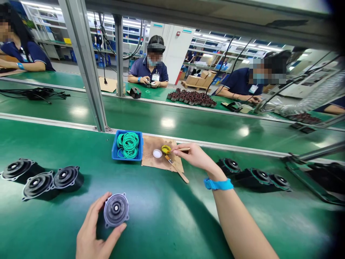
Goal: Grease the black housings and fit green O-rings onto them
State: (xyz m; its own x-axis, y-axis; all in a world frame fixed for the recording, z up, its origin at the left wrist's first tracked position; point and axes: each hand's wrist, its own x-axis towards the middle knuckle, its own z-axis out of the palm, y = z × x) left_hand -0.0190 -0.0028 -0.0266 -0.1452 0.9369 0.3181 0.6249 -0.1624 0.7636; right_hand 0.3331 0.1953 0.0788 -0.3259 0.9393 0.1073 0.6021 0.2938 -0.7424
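Note:
My left hand (pixel 94 226) grips a round dark motor housing (pixel 116 210) by its sides, thumb at the lower edge and fingers at the upper left. Its ringed face with a small light centre points up toward me. My right hand (pixel 190 154) pinches a thin wooden-handled stick (pixel 182 149), whose tip reaches into a small jar of yellow grease (pixel 166 149). Left of the jar lies a white lid (pixel 157 153). A flat brush with a wooden handle (pixel 178 169) rests below the jar, across the edge of a stained cardboard sheet (pixel 151 161).
A blue bin (pixel 127 158) of green rubber rings stands left of the cardboard. Several similar housings (pixel 40 185) sit at left; others with green rings (pixel 260 176) sit at right. A metal post (pixel 83 64) rises behind. Co-workers (pixel 148 73) sit across the bench.

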